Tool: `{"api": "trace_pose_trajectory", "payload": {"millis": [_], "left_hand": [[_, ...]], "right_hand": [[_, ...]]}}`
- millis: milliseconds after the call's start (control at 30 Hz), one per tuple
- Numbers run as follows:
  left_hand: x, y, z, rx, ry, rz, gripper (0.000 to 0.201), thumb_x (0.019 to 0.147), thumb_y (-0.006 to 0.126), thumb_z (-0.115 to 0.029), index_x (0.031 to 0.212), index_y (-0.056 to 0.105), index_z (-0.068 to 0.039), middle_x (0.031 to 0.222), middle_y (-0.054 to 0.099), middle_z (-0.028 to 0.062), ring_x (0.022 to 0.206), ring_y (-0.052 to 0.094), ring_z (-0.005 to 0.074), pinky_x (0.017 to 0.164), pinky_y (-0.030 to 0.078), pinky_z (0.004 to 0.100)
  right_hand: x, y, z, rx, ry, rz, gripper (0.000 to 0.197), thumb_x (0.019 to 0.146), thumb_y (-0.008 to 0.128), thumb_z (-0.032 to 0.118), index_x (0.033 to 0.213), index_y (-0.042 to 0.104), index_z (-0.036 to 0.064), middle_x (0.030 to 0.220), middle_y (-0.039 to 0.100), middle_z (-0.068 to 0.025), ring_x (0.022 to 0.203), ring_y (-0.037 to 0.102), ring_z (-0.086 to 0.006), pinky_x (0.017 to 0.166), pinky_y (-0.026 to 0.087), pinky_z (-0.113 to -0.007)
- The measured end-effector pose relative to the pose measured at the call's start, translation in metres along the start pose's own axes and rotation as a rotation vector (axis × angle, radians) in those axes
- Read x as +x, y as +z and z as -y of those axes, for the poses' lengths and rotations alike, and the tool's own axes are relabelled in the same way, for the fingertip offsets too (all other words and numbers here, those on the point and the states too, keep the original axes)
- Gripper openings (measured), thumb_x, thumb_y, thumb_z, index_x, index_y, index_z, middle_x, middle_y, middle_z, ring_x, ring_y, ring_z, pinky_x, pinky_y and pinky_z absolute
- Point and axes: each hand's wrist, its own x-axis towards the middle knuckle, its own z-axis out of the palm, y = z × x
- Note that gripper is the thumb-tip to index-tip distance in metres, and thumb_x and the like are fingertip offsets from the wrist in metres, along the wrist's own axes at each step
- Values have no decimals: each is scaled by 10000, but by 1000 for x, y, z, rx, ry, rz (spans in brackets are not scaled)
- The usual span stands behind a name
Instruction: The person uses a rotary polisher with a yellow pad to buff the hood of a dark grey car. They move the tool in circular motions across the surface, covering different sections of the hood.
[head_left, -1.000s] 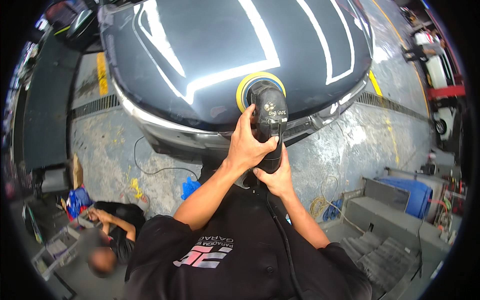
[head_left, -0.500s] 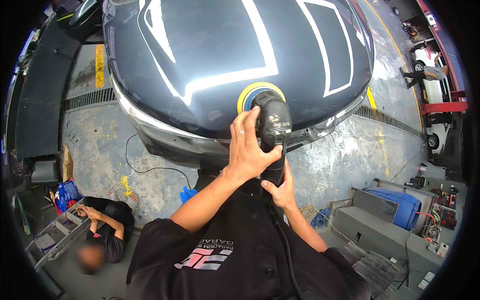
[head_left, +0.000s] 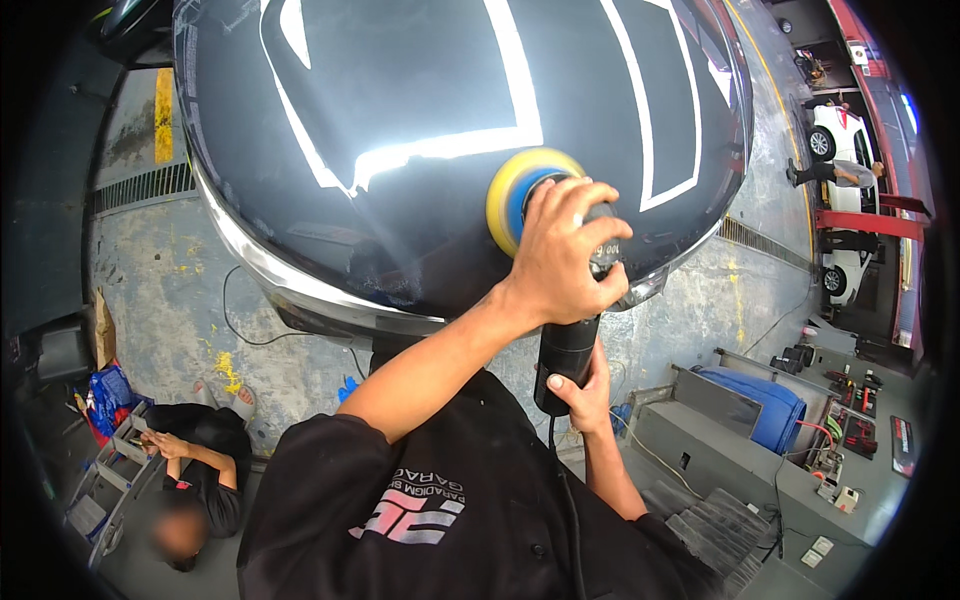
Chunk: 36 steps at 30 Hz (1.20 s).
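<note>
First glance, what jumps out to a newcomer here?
The glossy dark hood filling the top centre, crossed by bright white reflections. Then the yellow pad of the black polisher at the hood's front, just right of centre, with the left hand on the tool's head and the right hand on its rear end. Another person is at lower left.

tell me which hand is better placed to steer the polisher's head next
Probably the left hand: it grips the head of the polisher, near the yellow pad, while the right hand holds the far end, by the cord.
</note>
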Motion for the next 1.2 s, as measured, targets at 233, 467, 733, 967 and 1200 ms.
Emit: {"api": "trace_pose_trajectory", "payload": {"millis": [233, 467, 733, 967, 1200], "left_hand": [[64, -25, 33, -17, 9, -65, 270, 680, 767, -172, 936, 774, -87, 1279, 655, 131, 1246, 563, 359, 1114, 406, 485], [132, -46, 68, 4, -15, -97, 275, 709, 766, -224, 955, 796, -106, 1311, 666, 122, 1280, 556, 354, 1130, 417, 460], [221, -66, 110, 62, -107, -89, 305, 746, 758, -345, 981, 832, -165, 1307, 692, 88, 1249, 595, 344, 1133, 450, 423], [289, -83, 150, 94, -121, -135, 322, 742, 772, -390, 971, 847, -176, 1255, 721, 100, 1228, 653, 290, 1076, 514, 388], [332, -107, 172, 39, -112, -59, 338, 803, 766, -355, 981, 824, -73, 1170, 741, 224, 1129, 713, 343, 1009, 554, 415]], "right_hand": [[59, 30, 54, 56, -11, 111, 1142, 776, 898, 366, 1634, 258, -28, 1365, 580, -140, 1196, 620, -228, 1049, 498, -383], [119, 64, 94, 144, -109, 134, 1114, 774, 818, 262, 1660, 197, -3, 1294, 616, -199, 1034, 720, -302, 908, 619, -421], [200, 95, 144, 217, -152, 191, 962, 846, 735, 221, 1642, 233, 17, 1183, 637, -209, 907, 747, -308, 742, 663, -388], [263, 115, 179, 219, -149, 218, 737, 970, 660, 223, 1596, 327, 25, 1147, 654, -166, 838, 749, -289, 700, 651, -371], [299, 140, 200, 242, -155, 233, 575, 1041, 612, 250, 1534, 421, 25, 1092, 664, -135, 810, 734, -239, 705, 638, -366]]}}
